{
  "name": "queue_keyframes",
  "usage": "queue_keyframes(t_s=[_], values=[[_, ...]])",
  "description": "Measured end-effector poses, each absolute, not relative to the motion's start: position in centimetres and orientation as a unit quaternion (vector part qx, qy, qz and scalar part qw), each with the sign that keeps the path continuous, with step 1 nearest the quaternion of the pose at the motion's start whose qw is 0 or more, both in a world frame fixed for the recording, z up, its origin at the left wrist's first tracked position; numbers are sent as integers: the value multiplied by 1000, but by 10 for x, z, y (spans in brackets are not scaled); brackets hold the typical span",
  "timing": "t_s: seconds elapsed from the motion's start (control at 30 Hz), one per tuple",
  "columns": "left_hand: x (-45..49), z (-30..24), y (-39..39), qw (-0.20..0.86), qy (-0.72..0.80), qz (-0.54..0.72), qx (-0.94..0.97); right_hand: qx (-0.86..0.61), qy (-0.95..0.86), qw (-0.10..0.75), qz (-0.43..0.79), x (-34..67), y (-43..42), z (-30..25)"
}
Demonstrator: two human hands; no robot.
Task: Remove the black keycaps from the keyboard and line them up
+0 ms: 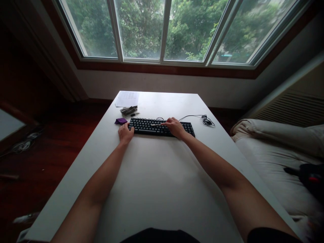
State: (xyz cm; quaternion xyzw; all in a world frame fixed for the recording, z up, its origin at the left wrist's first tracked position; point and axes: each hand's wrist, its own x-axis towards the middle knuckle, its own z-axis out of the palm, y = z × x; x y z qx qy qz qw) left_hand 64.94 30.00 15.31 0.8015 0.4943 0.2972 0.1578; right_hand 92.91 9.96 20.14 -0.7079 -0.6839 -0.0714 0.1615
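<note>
A black keyboard (144, 130) lies flat across the white table, its long side towards me. My left hand (126, 133) is closed around its left end, with the thumb on the near corner. Over the right half of the keys, my right hand (174, 127) pinches a thin, pale, stick-like tool (156, 125). The tool points left, low above the middle keys or touching them; I cannot tell which. My right hand and wrist hide part of the keyboard's right side. Close beyond my left hand rests a crumpled purple cloth (120, 121).
Behind the keyboard's left end lies a bundle of small grey items (129, 110), apparently in clear plastic. Papers (127, 99) are at the table's (162, 168) far left corner. A coiled black cable (208, 120) lies to the right. A cushioned seat (265, 162) stands beside the table.
</note>
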Motion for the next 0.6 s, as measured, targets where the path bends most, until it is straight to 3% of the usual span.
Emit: queue_keyframes(t_s=[0.33,0.6], values=[[649,155,297,150,488,291,809,-718,-673,157,-85,868,157,204],[649,153,300,149,490,290,809,-722,-668,162,-81,888,141,199]])
